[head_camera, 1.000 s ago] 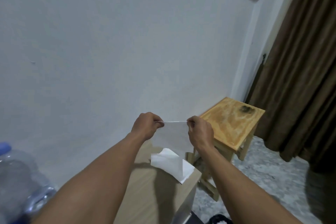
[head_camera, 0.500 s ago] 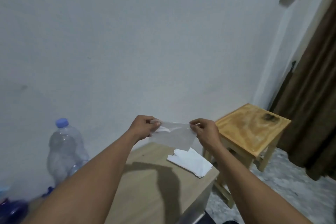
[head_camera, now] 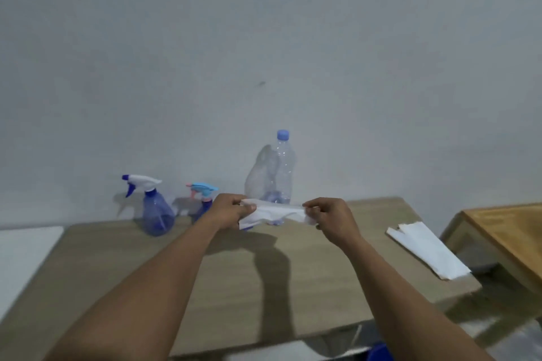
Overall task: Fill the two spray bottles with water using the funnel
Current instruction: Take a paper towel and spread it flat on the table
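Observation:
A white tissue [head_camera: 275,212] is stretched between my hands above the table. My left hand [head_camera: 230,211] grips its left end and my right hand [head_camera: 328,214] pinches its right end. Behind them, by the wall, stand a blue spray bottle with a white and blue trigger head [head_camera: 155,208] and a second spray bottle with a light blue and pink head [head_camera: 203,199], partly hidden by my left hand. A clear water bottle with a blue cap [head_camera: 277,173] stands behind the tissue. No funnel is in view.
The beige table [head_camera: 117,272] runs along a white wall. A folded white tissue [head_camera: 425,249] lies near its right edge. A wooden stool [head_camera: 507,231] stands to the right of the table. A white surface [head_camera: 26,249] adjoins the table's left side.
The view has swung left, bringing the water bottle and both spray bottles into sight. My hands still hold the tissue, now bunched narrower between them.

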Tool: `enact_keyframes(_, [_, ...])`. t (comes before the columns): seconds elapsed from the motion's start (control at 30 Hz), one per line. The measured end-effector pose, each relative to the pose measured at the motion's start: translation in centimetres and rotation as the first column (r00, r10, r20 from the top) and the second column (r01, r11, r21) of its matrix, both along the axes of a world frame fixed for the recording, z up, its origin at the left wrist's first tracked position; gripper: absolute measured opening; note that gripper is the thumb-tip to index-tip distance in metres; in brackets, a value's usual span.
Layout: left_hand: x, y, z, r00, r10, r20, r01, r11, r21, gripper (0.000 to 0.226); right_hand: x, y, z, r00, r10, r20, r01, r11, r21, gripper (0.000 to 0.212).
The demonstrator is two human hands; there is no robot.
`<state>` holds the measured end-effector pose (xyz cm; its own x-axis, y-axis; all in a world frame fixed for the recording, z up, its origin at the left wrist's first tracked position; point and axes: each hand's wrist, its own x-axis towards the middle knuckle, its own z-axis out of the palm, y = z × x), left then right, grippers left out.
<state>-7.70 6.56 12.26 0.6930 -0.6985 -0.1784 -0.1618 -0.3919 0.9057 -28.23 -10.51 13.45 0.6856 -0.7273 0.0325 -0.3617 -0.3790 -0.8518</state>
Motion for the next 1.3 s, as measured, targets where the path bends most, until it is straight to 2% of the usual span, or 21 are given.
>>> enact_keyframes(0.17, [3.7, 10.7, -2.1, 0.993, 0.106, -0.044, -0.098, 0.982, 0.160, 0.032, 6.2, 7.7, -2.8, 0.982, 0.168, -0.089, -0.159, 0.981, 0.108, 0.011])
enact_keyframes(0.27, [5.7, 15.9, -2.8, 0.977, 0.169, -0.128, -0.143, 0.972, 0.189, 0.036, 9.7, 11.7, -4.3, 0.958, 0.256, -0.130, -0.238, 0.961, 0.142, 0.010])
enact_keyframes(0.37, [7.9, 19.6, -3.9, 0.960, 0.253, -0.119, -0.227, 0.954, 0.196, 0.030, 13.1, 15.0, -5.7, 0.946, 0.288, -0.150, -0.264, 0.951, 0.161, 0.010])
enact_keyframes(0.43, [9.7, 21.1, -5.1, 0.942, 0.321, -0.099, -0.299, 0.935, 0.190, 0.027, 15.6, 16.6, -6.6, 0.942, 0.298, -0.153, -0.278, 0.951, 0.137, 0.011])
enact_keyframes(0.57, [13.4, 22.7, -8.0, 0.920, 0.375, -0.119, -0.349, 0.918, 0.190, 0.020, 20.6, 18.9, -8.7, 0.931, 0.292, -0.218, -0.301, 0.954, -0.007, 0.015])
enact_keyframes(0.63, [15.4, 23.1, -9.8, 0.929, 0.366, -0.062, -0.346, 0.914, 0.211, 0.012, 22.8, 19.6, -10.1, 0.926, 0.277, -0.256, -0.298, 0.954, -0.047, 0.018])
enact_keyframes(0.67, [16.3, 23.2, -10.8, 0.935, 0.355, -0.009, -0.343, 0.908, 0.239, 0.016, 23.8, 19.8, -10.9, 0.924, 0.271, -0.271, -0.298, 0.953, -0.062, 0.020])
enact_keyframes(0.77, [17.8, 23.2, -13.7, 0.908, 0.343, 0.241, -0.410, 0.845, 0.344, 0.043, 26.2, 20.8, -13.1, 0.922, 0.217, -0.322, -0.273, 0.952, -0.139, 0.028])
enact_keyframes(0.83, [17.6, 23.4, -16.0, 0.826, 0.291, 0.483, -0.465, 0.836, 0.291, 0.046, 26.9, 21.9, -14.6, 0.917, 0.186, -0.354, -0.285, 0.926, -0.250, 0.039])
enact_keyframes(0.9, [16.9, 23.8, -18.6, 0.765, 0.100, 0.636, -0.368, 0.879, 0.304, 0.049, 27.2, 23.7, -16.4, 0.911, 0.233, -0.340, -0.343, 0.885, -0.314, 0.046])
enact_keyframes(0.97, [16.2, 24.5, -21.1, 0.741, -0.178, 0.648, -0.202, 0.861, 0.467, 0.057, 27.1, 25.8, -18.6, 0.869, 0.335, -0.365, -0.446, 0.849, -0.283, 0.054])
enact_keyframes(1.03, [16.4, 25.1, -22.8, 0.703, -0.331, 0.629, -0.143, 0.801, 0.582, 0.063, 26.9, 27.4, -20.9, 0.789, 0.400, -0.466, -0.555, 0.790, -0.262, 0.059])
enact_keyframes(1.13, [16.8, 25.2, -23.3, 0.653, -0.388, 0.651, -0.146, 0.778, 0.611, 0.063, 26.2, 28.2, -23.1, 0.761, 0.385, -0.522, -0.599, 0.725, -0.339, 0.062])
enact_keyframes(1.3, [16.3, 23.7, -22.7, 0.665, -0.407, 0.626, -0.133, 0.760, 0.636, 0.066, 25.5, 25.9, -22.8, 0.744, 0.373, -0.554, -0.620, 0.692, -0.368, 0.066])
